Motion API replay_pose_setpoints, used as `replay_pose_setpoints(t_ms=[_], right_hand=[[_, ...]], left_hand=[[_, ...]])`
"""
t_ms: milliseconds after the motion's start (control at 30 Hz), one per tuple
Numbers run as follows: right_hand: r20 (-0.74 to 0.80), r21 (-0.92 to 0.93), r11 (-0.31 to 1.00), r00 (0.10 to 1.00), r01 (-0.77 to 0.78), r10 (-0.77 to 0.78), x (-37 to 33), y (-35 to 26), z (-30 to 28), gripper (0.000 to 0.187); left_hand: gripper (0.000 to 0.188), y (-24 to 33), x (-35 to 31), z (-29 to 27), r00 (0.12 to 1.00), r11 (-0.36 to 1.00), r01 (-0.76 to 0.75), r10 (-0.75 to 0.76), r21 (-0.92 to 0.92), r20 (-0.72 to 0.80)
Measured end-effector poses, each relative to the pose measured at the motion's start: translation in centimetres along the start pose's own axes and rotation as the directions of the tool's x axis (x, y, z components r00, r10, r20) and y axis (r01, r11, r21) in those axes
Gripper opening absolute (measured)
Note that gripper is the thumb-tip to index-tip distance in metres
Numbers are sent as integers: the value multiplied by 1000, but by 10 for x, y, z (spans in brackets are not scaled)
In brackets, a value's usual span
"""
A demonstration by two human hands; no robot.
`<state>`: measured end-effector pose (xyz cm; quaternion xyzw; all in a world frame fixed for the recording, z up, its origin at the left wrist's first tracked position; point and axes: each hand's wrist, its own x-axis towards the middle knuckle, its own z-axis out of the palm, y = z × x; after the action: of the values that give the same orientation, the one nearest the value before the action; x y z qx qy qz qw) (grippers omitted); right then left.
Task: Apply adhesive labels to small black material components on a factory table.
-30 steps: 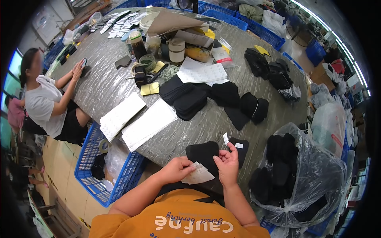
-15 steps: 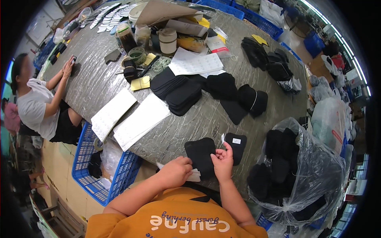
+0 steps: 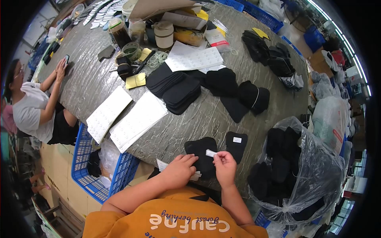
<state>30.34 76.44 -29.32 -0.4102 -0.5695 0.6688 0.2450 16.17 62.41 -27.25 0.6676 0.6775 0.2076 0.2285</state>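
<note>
My right hand [image 3: 225, 168] pinches a small white label [image 3: 210, 153] between thumb and fingertips, over a flat black fabric piece [image 3: 202, 143] at the table's near edge. My left hand [image 3: 179, 171] lies across that piece's left side, fingers bent and their tips on or just above the fabric. A strip of white paper [image 3: 161, 164] sticks out on both sides of the left hand, apparently gripped in it; its middle is hidden under the palm. Just right of the right hand lies another black piece [image 3: 236, 146], bearing a white label.
Stacked black pieces [image 3: 182, 95] and white printed sheets [image 3: 139, 121] lie farther in. Jars and a cup [image 3: 164, 35] stand at the back. On the right bulges a clear plastic bag [image 3: 313, 170] of black pieces; a blue basket [image 3: 113, 183] sits lower left. A person [image 3: 37, 103] holds a phone.
My right hand has brought the white label leftward, from beside the labelled piece to over the nearer black piece. My left hand's fingers have reached farther onto that piece. The view has shifted slightly.
</note>
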Motion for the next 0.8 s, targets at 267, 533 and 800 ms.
replay_pose_setpoints(t_ms=[267,533,800], right_hand=[[33,-280,959,999,35,-26,2,12,7,5],[5,-290,957,1000,28,-28,6,16,13,5],[-28,-304,953,1000,-2,-7,9,17,16,5]], left_hand=[[19,1,1,-7,997,999,-24,23,22,77],[20,-2,3,-9,995,999,-37,35,20,93],[21,-5,4,-10,994,999,-49,47,13,101]])
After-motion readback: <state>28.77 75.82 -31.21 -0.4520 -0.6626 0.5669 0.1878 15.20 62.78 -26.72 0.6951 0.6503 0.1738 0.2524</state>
